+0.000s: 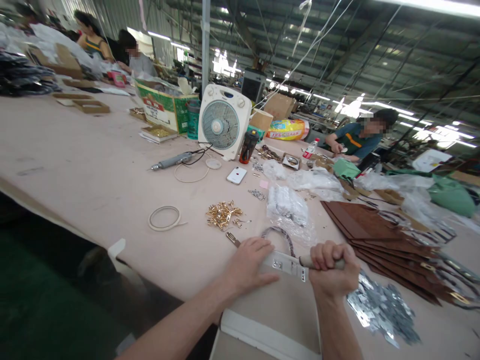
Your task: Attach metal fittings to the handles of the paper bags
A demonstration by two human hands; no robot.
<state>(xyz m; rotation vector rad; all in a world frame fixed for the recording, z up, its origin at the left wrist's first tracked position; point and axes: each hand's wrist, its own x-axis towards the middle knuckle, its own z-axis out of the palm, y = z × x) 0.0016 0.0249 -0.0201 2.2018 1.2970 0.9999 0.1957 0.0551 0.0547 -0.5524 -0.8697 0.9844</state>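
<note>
A beige bag panel point(283, 305) lies in front of me at the table's edge, with a pale strip along its far end. Flat metal plates point(278, 264) sit on that strip. My left hand point(249, 262) presses flat on the panel's left side, fingers stretched out. My right hand point(335, 267) is wrapped round a tool with a rounded handle point(306, 261), held over the strip's right end; its tip cannot be made out. A dark braided bag handle point(287, 235) curves beyond the strip. Near my left fingers lies a brass-coloured metal piece point(233, 239).
Gold hardware point(222, 215) and a tape roll point(164, 218) lie ahead. Silver plates point(386, 307) and stacked brown panels point(378, 235) are on the right. Farther back are an electric screwdriver point(170, 161), a phone point(236, 175) and a fan point(221, 122). Other people work beyond.
</note>
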